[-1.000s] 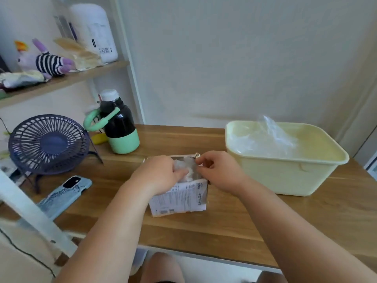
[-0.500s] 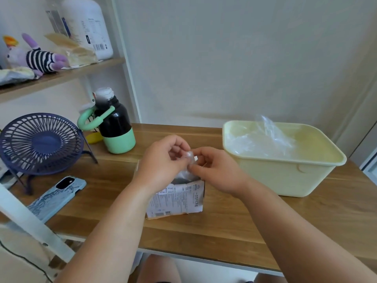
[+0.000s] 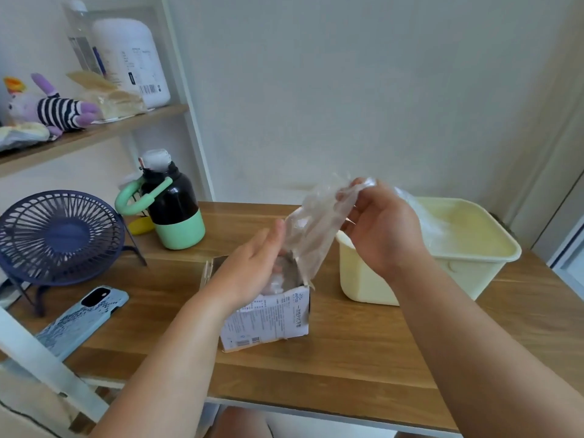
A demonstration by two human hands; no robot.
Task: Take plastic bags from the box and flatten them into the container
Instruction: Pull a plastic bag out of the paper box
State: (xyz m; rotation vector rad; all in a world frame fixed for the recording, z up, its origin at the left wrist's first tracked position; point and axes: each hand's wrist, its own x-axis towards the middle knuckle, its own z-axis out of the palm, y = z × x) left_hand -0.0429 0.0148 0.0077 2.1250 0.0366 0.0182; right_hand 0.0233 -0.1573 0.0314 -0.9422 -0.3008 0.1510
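Note:
A small white printed box (image 3: 268,320) stands open on the wooden table, with more clear plastic showing in its top. My right hand (image 3: 382,229) is raised above and right of it, pinching the top of a clear plastic bag (image 3: 313,229) that hangs down toward the box. My left hand (image 3: 252,267) is over the box with fingers apart, its fingertips touching the bag's lower left edge. A pale yellow container (image 3: 474,263) sits to the right, with clear plastic (image 3: 423,216) lying inside, partly hidden by my right hand.
A black and green bottle (image 3: 172,207) stands at the back left. A dark blue desk fan (image 3: 57,238) and a blue phone (image 3: 82,320) lie at the left. A shelf (image 3: 94,131) above holds a striped plush toy and a white jug.
My right hand has risen up and to the right, drawing a clear bag out of the box. My left hand let go of the pinch and opened beside the bag.

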